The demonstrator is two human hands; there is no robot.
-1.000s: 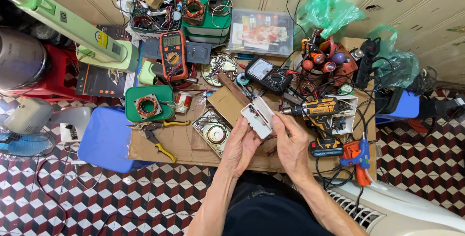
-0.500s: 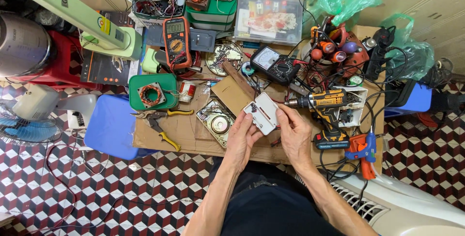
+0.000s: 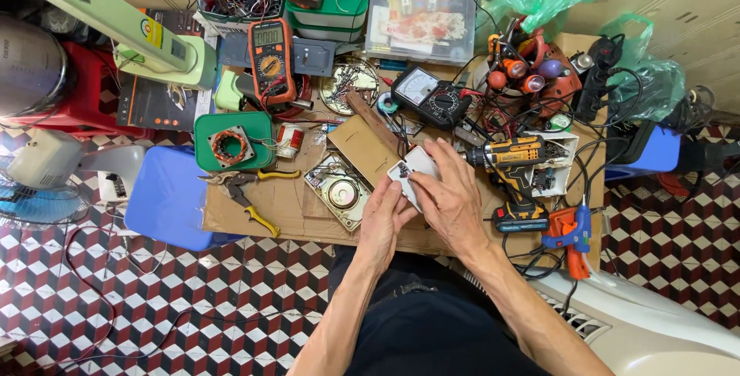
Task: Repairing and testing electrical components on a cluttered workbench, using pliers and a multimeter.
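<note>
Both of my hands hold a small white plastic box [image 3: 415, 169] with a dark opening at one end, low over a cardboard-covered work surface [image 3: 293, 206]. My left hand [image 3: 385, 218] grips its near left side with thumb and fingers. My right hand [image 3: 453, 198] lies over its right side, fingers spread across the top. A brown cardboard flap [image 3: 362, 148] lies just behind the box. A square metal part with a round centre [image 3: 339, 191] sits to the left of my left hand.
Yellow-handled pliers [image 3: 247, 187], a green tray with a copper coil [image 3: 231, 141], an orange multimeter [image 3: 270, 56], a black analog meter [image 3: 432, 98], a yellow cordless drill [image 3: 516, 164], an orange-blue glue gun [image 3: 570, 233], a blue stool [image 3: 166, 198] and tangled wires crowd around.
The camera has shifted slightly. My hands have brought the white box lower and closer, with the right hand now covering more of its top.
</note>
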